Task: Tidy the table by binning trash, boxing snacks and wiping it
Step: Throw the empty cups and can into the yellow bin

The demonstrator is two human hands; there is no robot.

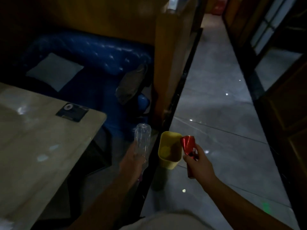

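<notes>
With my right hand clamped on the red can and my left hand on the clear bottle, I should centre each over the yellow bin before letting go.

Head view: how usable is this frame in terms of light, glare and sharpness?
Head view: very dim, corners nearly black; small glare spots on the glossy floor and table; wide-angle bending of straight edges; slight softness overall, yet the yellow bin, the red can in the right hand and the clear bottle in the left hand remain readable.
</notes>
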